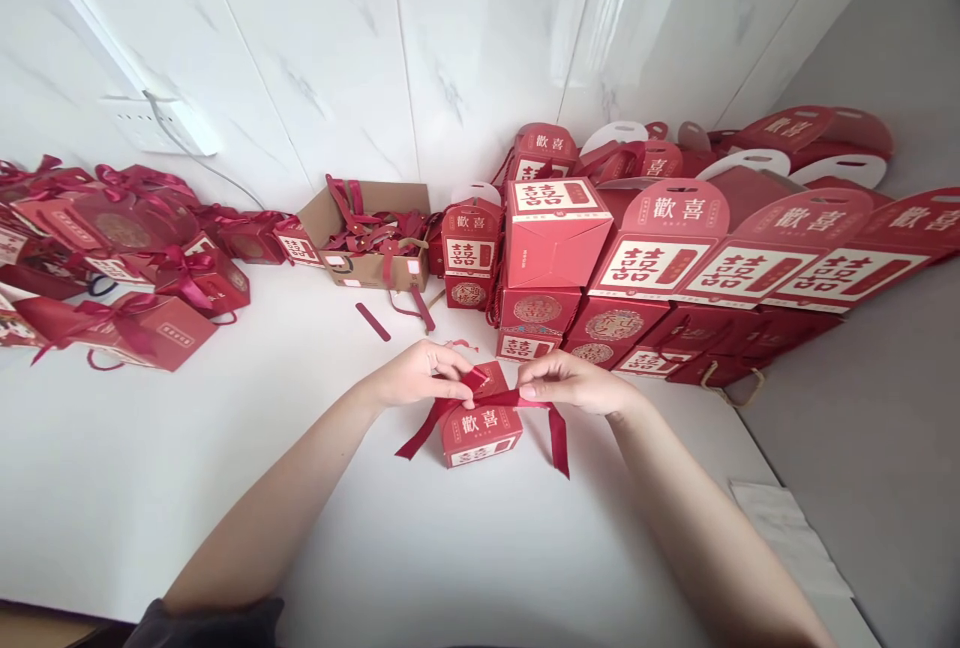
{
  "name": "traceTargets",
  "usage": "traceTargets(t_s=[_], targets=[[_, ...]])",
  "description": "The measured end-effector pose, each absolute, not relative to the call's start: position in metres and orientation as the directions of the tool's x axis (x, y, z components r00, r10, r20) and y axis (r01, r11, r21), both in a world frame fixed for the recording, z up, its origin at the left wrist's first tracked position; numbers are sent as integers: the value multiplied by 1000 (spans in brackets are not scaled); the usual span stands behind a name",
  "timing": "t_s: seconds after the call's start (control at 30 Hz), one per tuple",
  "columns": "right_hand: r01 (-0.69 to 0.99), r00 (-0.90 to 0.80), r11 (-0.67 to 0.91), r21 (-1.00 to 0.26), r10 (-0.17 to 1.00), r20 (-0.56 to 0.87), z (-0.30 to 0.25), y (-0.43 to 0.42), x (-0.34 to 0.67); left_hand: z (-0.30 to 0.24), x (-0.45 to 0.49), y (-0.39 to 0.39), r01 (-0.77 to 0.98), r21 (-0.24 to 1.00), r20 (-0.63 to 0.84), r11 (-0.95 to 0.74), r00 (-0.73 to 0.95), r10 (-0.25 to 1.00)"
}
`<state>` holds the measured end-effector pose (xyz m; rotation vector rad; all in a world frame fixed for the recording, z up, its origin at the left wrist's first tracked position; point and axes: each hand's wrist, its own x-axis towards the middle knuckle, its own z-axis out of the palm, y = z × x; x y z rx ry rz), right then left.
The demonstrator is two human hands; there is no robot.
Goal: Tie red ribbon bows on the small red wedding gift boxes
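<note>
A small red gift box [484,433] with white and gold lettering stands on the white table in front of me. Dark red ribbon [559,438] runs across its top, with one loose tail hanging on each side. At the box's upper left, my left hand [427,375] pinches a loop of the ribbon between thumb and fingers. My right hand [574,383] grips the ribbon just right of the box's top, thumb against forefinger. The crossing of the ribbon is partly hidden by my fingers.
Finished-looking boxes with bows [150,328] lie piled at the left. A cardboard box [375,271] of red straps stands by the tiled wall. Stacked red boxes [622,318] fill the back right. A loose strap [373,321] and white paper [787,533] lie on the table [337,548].
</note>
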<state>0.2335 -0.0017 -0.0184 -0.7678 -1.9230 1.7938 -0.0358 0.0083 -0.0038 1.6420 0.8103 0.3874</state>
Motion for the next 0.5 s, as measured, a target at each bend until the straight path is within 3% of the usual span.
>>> traceTargets(t_s=[0.17,0.5], targets=[[-35,-714,39,-999,698,53,-18,-12,219,-2,-34,7,338,940,-211,-50,689,694],[159,-592,352,-922,781,197,-26,-29,188,-5,-33,6,319,937,-144,-139,718,681]])
